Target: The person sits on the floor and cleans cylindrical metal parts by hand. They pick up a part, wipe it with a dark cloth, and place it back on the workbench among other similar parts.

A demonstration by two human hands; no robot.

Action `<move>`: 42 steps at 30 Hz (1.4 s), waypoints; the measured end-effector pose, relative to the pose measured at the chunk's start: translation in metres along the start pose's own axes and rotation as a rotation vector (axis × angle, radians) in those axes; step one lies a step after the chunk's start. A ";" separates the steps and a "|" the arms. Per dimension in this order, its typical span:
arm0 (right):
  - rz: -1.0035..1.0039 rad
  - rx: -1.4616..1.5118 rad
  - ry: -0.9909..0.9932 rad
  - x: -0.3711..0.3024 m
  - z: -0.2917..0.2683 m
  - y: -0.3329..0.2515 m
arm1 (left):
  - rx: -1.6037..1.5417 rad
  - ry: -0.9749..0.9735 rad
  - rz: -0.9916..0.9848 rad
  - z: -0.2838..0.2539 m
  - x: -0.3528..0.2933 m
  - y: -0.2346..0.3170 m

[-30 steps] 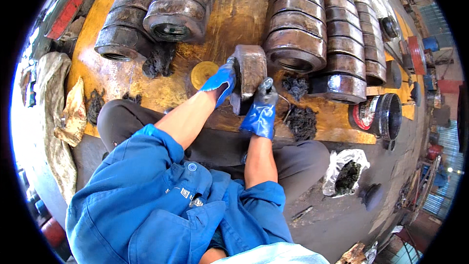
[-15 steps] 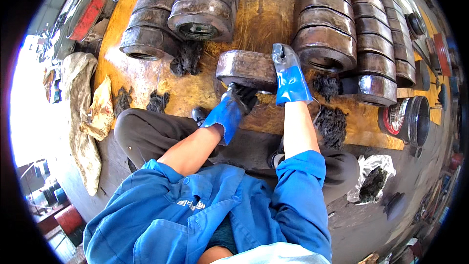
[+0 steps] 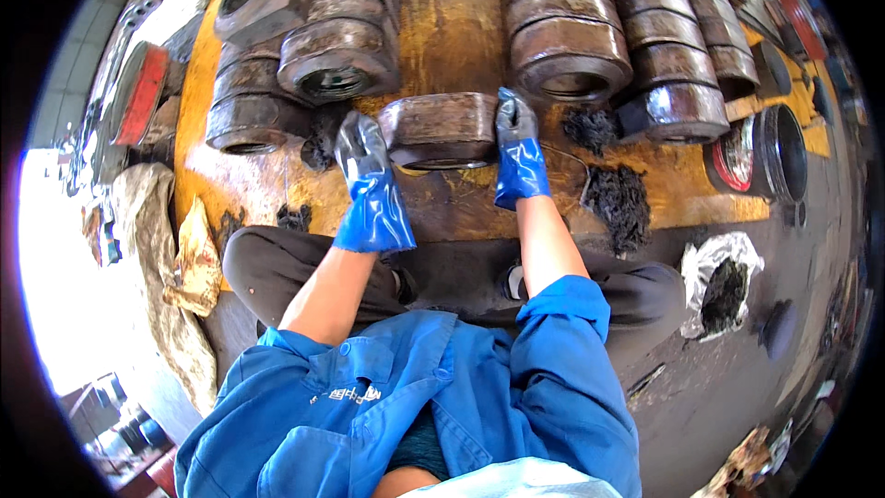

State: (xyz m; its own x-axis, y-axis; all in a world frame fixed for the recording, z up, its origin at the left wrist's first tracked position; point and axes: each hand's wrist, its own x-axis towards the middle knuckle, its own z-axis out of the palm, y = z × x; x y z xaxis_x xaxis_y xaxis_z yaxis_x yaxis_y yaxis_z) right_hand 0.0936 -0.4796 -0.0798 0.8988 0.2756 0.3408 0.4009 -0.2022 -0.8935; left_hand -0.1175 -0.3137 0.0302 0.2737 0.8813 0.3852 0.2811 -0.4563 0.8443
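Observation:
A large, oil-darkened steel nut (image 3: pixel 441 129) with flat outer faces is right in front of me on the yellow-brown work surface, its round opening partly in view at the lower side. Both my hands wear blue gloves with grey, grimy finger parts. My left hand (image 3: pixel 367 166) presses against the nut's left side, and my right hand (image 3: pixel 520 152) clasps its right side. Some fingertips are hidden behind the nut. Close by my left hand lies a dark fibrous wad (image 3: pixel 321 136).
Rows of similar nuts stand at the left (image 3: pixel 339 53) and right (image 3: pixel 567 55). Black fibrous clumps (image 3: pixel 618 207) lie right of my right hand. Farther right are a black round can (image 3: pixel 784 152) and a white plastic bag (image 3: pixel 693 267). Stained cloths (image 3: pixel 147 221) hang at the left edge.
My left hand has moved from beneath the nut's lower edge up to its left side. The nut now sits more level, while my right hand stays on its right side. The view has shifted slightly.

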 end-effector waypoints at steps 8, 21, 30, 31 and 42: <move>0.050 -0.672 -0.115 0.033 -0.059 0.106 | 0.364 -0.292 0.464 0.068 0.032 0.007; 0.346 -0.731 -0.354 0.057 -0.159 0.340 | 0.332 -0.419 0.458 0.074 0.035 0.021; 0.317 -0.140 -0.451 0.052 -0.155 0.315 | 0.322 -0.380 0.446 0.069 0.035 0.018; 0.317 0.020 -0.445 0.052 -0.171 0.308 | 0.291 -0.380 0.445 0.071 0.034 0.021; 0.718 0.974 -0.099 0.032 -0.088 -0.013 | 0.276 -0.354 0.309 0.053 0.039 0.022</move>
State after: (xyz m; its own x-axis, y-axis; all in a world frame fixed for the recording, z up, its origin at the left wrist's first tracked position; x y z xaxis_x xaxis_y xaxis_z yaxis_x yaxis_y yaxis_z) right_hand 0.1331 -0.5510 -0.0317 0.8271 0.4701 -0.3080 -0.5224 0.4409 -0.7299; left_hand -0.0513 -0.2961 0.0443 0.6611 0.6280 0.4106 0.3570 -0.7446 0.5640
